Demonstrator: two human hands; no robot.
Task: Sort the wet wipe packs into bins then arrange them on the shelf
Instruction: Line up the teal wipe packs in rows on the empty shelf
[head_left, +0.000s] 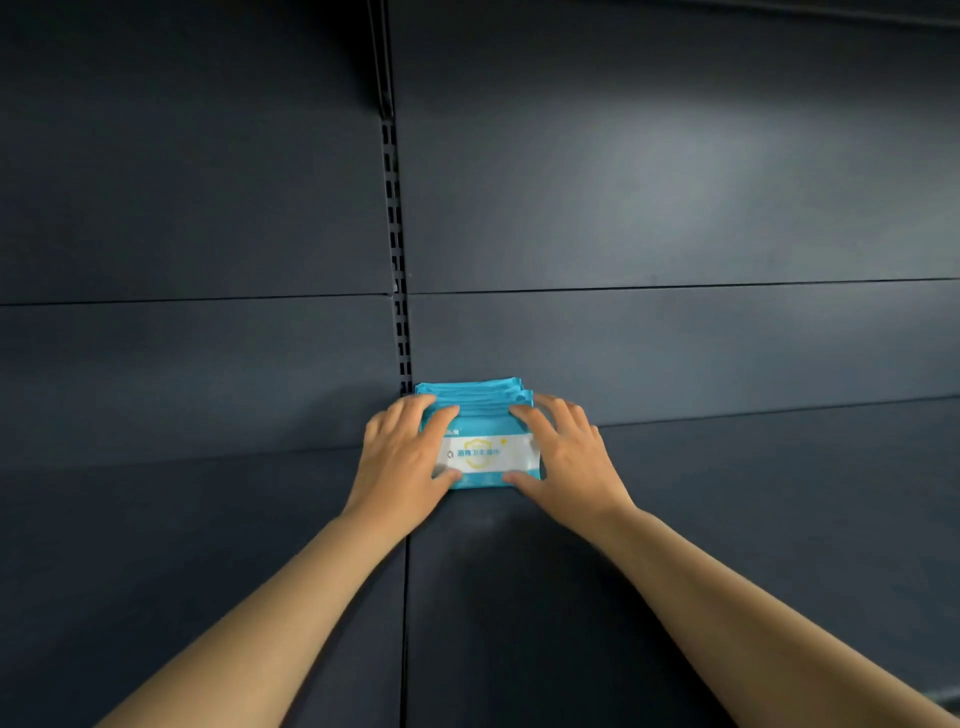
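A row of several blue wet wipe packs (485, 452) stands on the dark shelf board (519, 571), pushed back against the rear panel. The front pack shows a white label with a yellow shield. My left hand (402, 457) holds the left end of the row, thumb on the front pack and fingers curved over the top. My right hand (563, 457) holds the right end the same way. The packs behind the front one show only their top edges.
The slotted upright (397, 249) of the shelf runs up the back panel just left of the packs. A seam (405, 623) splits the shelf board beneath my left arm. Dark board stretches to both sides.
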